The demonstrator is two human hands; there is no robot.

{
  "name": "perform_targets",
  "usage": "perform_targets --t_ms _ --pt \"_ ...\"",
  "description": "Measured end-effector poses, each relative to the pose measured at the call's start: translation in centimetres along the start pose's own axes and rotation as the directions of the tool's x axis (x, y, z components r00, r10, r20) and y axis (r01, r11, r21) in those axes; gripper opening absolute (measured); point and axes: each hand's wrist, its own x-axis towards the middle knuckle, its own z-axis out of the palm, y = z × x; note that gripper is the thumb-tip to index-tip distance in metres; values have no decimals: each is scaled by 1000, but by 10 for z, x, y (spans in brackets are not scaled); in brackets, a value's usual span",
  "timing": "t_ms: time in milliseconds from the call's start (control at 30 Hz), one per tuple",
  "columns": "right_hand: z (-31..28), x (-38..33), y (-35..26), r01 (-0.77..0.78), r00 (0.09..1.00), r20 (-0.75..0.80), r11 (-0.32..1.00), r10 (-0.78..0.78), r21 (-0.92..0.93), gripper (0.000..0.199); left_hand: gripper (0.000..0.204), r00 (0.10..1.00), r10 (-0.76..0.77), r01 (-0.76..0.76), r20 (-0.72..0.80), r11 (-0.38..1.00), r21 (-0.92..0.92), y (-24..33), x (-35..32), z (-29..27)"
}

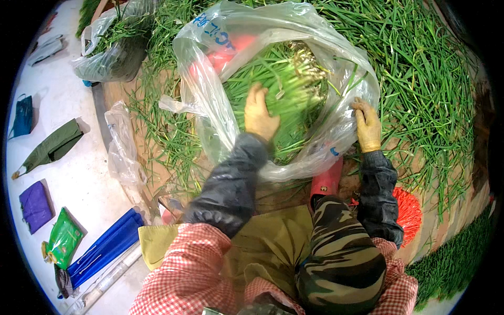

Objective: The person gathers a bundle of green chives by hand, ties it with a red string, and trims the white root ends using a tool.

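I am seeing a crinkled, glossy clear plastic bag (315, 152) lying open on the brown surface (157, 152), stuffed with a bundle of thin green chives (286, 86). My left hand (260, 113), in a yellowish glove, is pressing flat on the bundle inside the bag, fingers (255, 94) spread loosely and holding nothing. My right hand (367, 126) is pinching the bag's filmy rim, fingers curled tight on the plastic. Loose chives (420, 68) are covering the surface behind the bag.
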Motion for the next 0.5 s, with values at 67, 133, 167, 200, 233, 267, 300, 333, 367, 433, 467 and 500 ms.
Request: perform_targets --t_ms 67,133,167,200,233,267,300,333,367,433,467,500 --pt "-5 -3 -4 26 999 28 999 -27 36 18 71 994 -46 42 95 998 36 -17 22 -11" --pt "-10 -6 -10 26 998 53 1000 -26 11 17 73 908 -293 350 301 923 -158 -36 42 -17" --pt "-11 -7 -13 27 998 65 1000 -27 0 17 74 881 -358 395 309 916 -67 -39 50 -18" --pt "-11 -9 -17 34 998 62 999 -34 -12 16 74 843 -460 468 279 883 42 -41 55 -19" --pt "-12 -11 -21 40 998 55 999 -38 -29 16 66 862 -465 483 202 874 -45 -44 52 -16" --pt "-13 -13 -27 45 998 48 998 -43 -45 16 59 871 -475 489 123 862 -133 -47 46 -14" --pt "-13 -14 -33 90 995 34 995 -89 -30 17 56 861 -481 506 165 780 -367 -51 40 -14" --pt "-15 -15 -44 135 991 20 991 -135 -19 17 53 853 -477 502 211 643 -578 -50 33 -14" --pt "-15 -16 -54 184 983 10 983 -183 -4 18 50 845 -494 490 205 562 -667 -47 27 -18" --pt "-16 -16 -73 241 970 15 970 -241 0 20 52 830 -519 482 202 487 -729 -51 18 -20" --pt "-14 -17 -81 269 963 17 963 -269 1 21 53 833 -521 452 187 445 -773 -50 16 -21" --pt "-7 -18 -86 184 980 46 966 -196 182 21 55 835 -516 453 194 442 -774 -50 14 -22"
